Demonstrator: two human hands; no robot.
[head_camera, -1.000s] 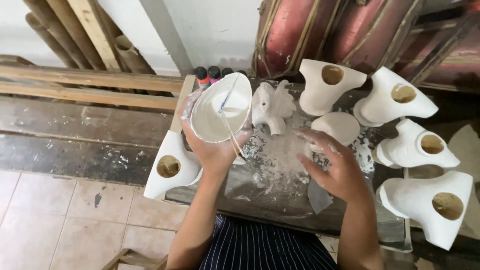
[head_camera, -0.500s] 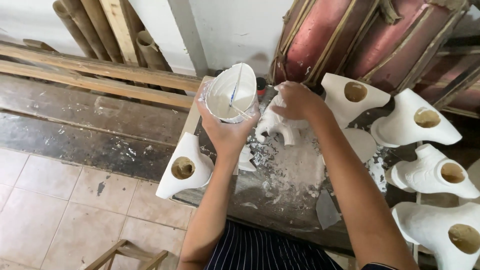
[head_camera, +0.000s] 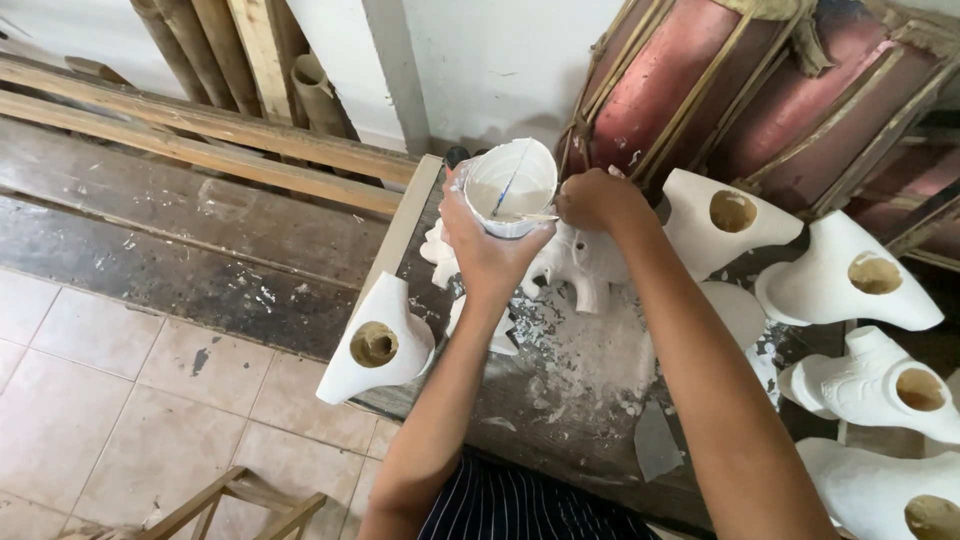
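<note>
The left hand (head_camera: 485, 245) is wrapped around a white cup (head_camera: 512, 185) of white slip — held tilted above the worktop (head_camera: 590, 400). The right hand (head_camera: 597, 198), closed in a fist just beside the cup's rim, pinches a thin stick (head_camera: 520, 217) reaching into it — over a white cast (head_camera: 585, 262).

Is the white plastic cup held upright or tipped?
Tipped: the white plastic cup in the left hand has its open mouth turned toward the camera, white liquid inside.
</note>
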